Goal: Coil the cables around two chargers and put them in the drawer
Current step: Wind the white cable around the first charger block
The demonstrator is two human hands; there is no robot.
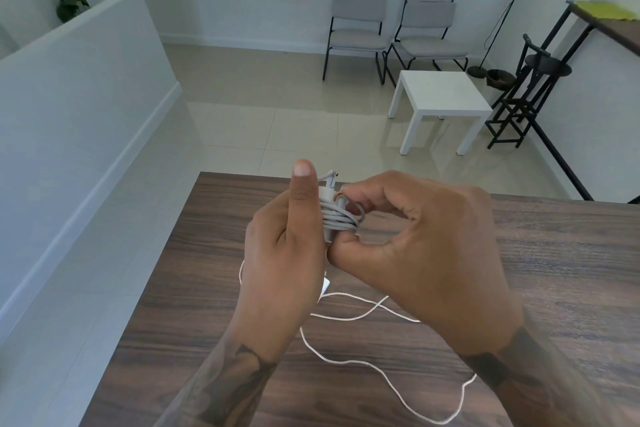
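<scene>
**Both hands on a wrapped charger above the table**

Left hand (284, 250) grips the charger (327, 196) w/ thumb raised straight; right hand (426, 246) pinches the grey cable (341, 218) coiled around it, fingers curled at the top & thumb under the coil. Charger held just above the wooden table (536, 270). A second charger (325, 286), mostly hidden behind the left hand, lies on the table, its white cable (363, 362) trailing loose toward the near right edge.

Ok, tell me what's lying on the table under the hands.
A loose white cable snakes across the wooden table. Just below the left hand a small white corner shows, possibly the second charger; the hand covers the rest, and the right hand hides more cable.
</scene>
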